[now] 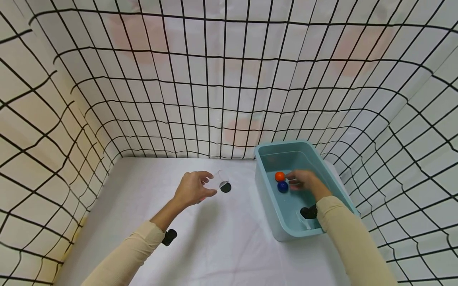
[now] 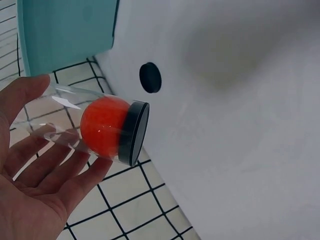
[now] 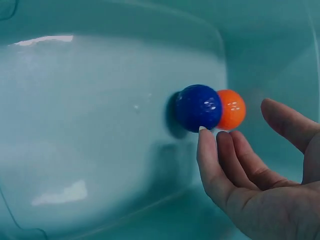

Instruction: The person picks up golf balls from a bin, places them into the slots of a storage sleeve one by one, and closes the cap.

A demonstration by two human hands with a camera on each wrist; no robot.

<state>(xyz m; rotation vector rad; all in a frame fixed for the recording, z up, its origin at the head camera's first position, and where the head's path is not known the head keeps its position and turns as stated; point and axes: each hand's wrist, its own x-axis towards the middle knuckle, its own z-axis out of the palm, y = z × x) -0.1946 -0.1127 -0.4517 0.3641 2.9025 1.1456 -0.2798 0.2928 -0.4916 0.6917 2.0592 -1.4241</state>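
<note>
My left hand (image 1: 193,188) grips a clear plastic jar (image 2: 67,112) between thumb and fingers, off the white table. Inside it, a red-orange ball (image 2: 102,125) sits against the black cap (image 2: 134,134) at one end. Beyond the jar a round black lid (image 1: 226,187) lies on the table. My right hand (image 1: 302,179) reaches down into a light-blue bin (image 1: 273,206), thumb and fingers apart with nothing between them. An orange ball (image 3: 232,109) and a blue ball (image 3: 198,108) lie side by side on the bin floor, right at its fingertips.
A black wire grid (image 1: 222,85) backed by white cloth rises around the left, back and right of the white table (image 1: 229,246). The bin stands at the right, near the back grid. Dark wrist cameras (image 1: 169,237) hang under both forearms.
</note>
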